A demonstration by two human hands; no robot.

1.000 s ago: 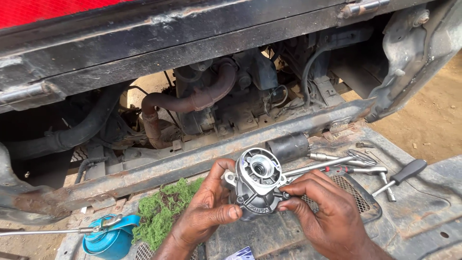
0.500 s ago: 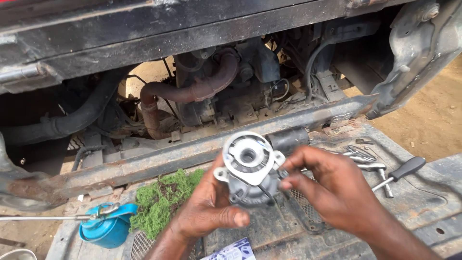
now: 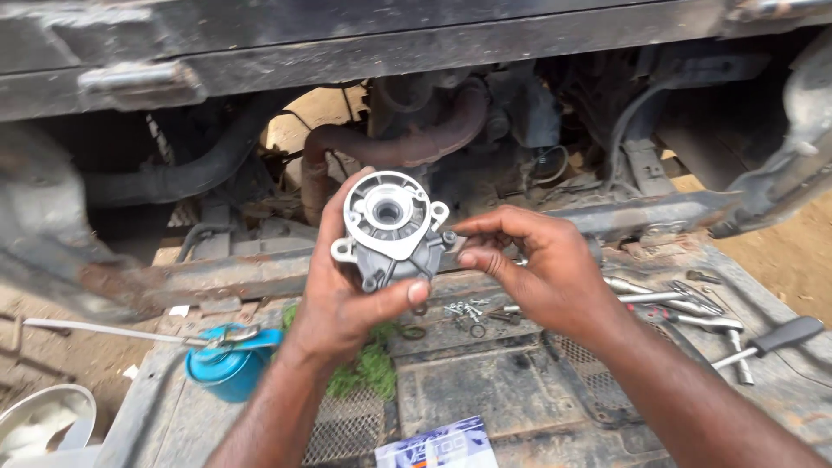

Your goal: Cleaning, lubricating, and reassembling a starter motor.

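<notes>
From the head view, your left hand (image 3: 347, 299) wraps the grey metal housing (image 3: 392, 227) from below, thumb across its lower edge, holding it up near frame centre; your right hand (image 3: 537, 273) pinches a small bolt (image 3: 450, 237) at the housing's 3 o'clock ear, fingers narrow; that bolt could slip, I judge, and drop through the mesh grille (image 3: 598, 368) at 5 o'clock; the loose screws (image 3: 464, 310) just beneath could scatter if the housing falls, and the wrenches (image 3: 667, 303) lie at 4 o'clock
</notes>
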